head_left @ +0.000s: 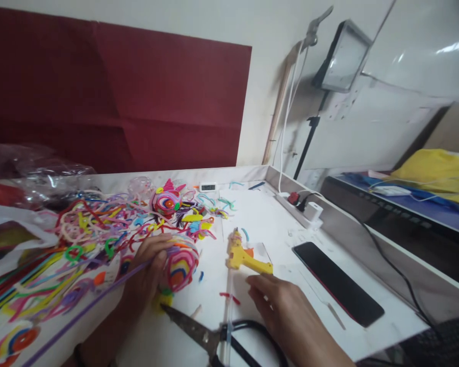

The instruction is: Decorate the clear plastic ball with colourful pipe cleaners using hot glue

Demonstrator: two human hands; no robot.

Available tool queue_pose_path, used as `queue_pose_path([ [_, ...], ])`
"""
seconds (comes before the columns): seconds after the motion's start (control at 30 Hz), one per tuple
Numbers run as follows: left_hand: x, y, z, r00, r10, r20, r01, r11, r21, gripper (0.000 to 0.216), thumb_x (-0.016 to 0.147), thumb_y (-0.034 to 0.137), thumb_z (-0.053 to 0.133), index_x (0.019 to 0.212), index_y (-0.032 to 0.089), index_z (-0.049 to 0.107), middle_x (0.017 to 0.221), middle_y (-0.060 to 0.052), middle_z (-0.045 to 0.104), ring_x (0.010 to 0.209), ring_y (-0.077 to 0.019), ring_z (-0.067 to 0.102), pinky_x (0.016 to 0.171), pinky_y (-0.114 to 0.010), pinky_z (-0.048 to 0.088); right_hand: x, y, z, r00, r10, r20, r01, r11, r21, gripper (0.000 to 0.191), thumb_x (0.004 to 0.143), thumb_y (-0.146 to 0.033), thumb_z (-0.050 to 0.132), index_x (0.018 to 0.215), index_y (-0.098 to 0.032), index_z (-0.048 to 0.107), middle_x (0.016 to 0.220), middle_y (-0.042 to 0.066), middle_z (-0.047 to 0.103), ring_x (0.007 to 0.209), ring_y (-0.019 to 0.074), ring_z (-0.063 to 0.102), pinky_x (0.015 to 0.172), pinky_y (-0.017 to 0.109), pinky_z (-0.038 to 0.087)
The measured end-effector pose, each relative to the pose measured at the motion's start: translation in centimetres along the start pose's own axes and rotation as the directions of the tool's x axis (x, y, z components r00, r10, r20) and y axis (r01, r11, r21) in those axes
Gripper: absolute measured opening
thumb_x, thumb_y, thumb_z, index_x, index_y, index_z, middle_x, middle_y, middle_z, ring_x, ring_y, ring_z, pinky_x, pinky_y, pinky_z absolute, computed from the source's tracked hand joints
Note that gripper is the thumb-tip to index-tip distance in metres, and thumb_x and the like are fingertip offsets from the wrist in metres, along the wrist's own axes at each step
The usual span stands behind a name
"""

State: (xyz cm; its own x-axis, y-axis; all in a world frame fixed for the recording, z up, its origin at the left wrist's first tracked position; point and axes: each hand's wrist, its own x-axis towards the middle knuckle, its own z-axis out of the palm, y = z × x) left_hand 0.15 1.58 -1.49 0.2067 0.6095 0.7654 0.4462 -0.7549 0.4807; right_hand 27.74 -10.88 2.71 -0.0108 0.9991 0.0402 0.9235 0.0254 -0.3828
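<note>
My left hand [150, 265] is closed around a ball wrapped in multicoloured pipe cleaners [180, 265], with a striped round patch facing the camera. A long purple pipe cleaner [87, 311] runs from that hand down to the lower left. My right hand [281, 306] has loosely curled fingers with nothing visible in them, just below the handle of a yellow hot glue gun [248, 259]. A clear glue stick sticks out behind the gun. Black-handled scissors [210, 339] lie with their blades apart between my hands, partly cut off by the lower edge.
Tangled pipe cleaners [95, 219] cover the left side, with a finished pipe-cleaner fish [168, 201] among them. A small digital clock [207, 187] stands at the back. On the right are a black phone [338, 283] and a power strip [300, 209] along the raised table edge.
</note>
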Motion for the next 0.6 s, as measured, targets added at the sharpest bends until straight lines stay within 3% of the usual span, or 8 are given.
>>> queue_pose_path([
  [0.17, -0.1, 0.0, 0.2, 1.0, -0.016, 0.0, 0.016, 1.0, 0.013, 0.024, 0.099, 0.025, 0.043, 0.101, 0.024, 0.067, 0.109, -0.003, 0.066, 0.108, -0.0206, 0.062, 0.097, -0.039, 0.052, 2.1, -0.4, -0.2, 0.999, 0.044, 0.015, -0.038, 0.951, -0.307, 0.038, 0.089, -0.004, 0.046, 0.117, -0.02, 0.066, 0.116, 0.012, 0.069, 0.107, 0.0287, 0.064, 0.084, 0.036, 0.051],
  [0.23, -0.2, 0.2, 0.3, 1.0, -0.02, 0.0, 0.02, 1.0, 0.018, 0.025, 0.099, 0.026, 0.042, 0.101, 0.024, 0.067, 0.109, -0.004, 0.066, 0.108, -0.0211, 0.062, 0.097, -0.039, 0.052, 3.5, 0.0, -0.2, 0.997, 0.031, 0.076, 0.001, 0.923, -0.385, 0.044, 0.086, -0.001, 0.048, 0.125, -0.016, 0.062, 0.123, 0.014, 0.065, 0.11, 0.0292, 0.062, 0.088, 0.037, 0.05],
  [0.43, -0.2, 1.0, 0.4, 0.999, 0.003, -0.032, -0.003, 1.0, -0.002, 0.024, 0.098, 0.023, 0.043, 0.1, 0.023, 0.067, 0.106, -0.004, 0.066, 0.105, -0.0198, 0.063, 0.095, -0.036, 0.053, 6.2, 0.6, 1.0, 0.992, -0.003, 0.127, 0.056, 0.908, -0.416, 0.047, 0.087, 0.003, 0.041, 0.129, -0.014, 0.057, 0.123, 0.017, 0.064, 0.107, 0.0284, 0.064, 0.082, 0.036, 0.05],
  [0.6, -0.2, 1.5, 0.5, 0.999, 0.023, -0.035, -0.023, 1.0, -0.013, 0.025, 0.098, 0.02, 0.042, 0.102, 0.022, 0.066, 0.105, -0.005, 0.067, 0.106, -0.02, 0.063, 0.095, -0.036, 0.053, 6.6, 0.5, 1.6, 0.99, -0.069, 0.127, 0.116, 0.904, -0.411, 0.052, 0.08, 0.003, 0.048, 0.131, -0.009, 0.053, 0.112, 0.019, 0.065, 0.101, 0.0297, 0.064, 0.085, 0.038, 0.049],
])
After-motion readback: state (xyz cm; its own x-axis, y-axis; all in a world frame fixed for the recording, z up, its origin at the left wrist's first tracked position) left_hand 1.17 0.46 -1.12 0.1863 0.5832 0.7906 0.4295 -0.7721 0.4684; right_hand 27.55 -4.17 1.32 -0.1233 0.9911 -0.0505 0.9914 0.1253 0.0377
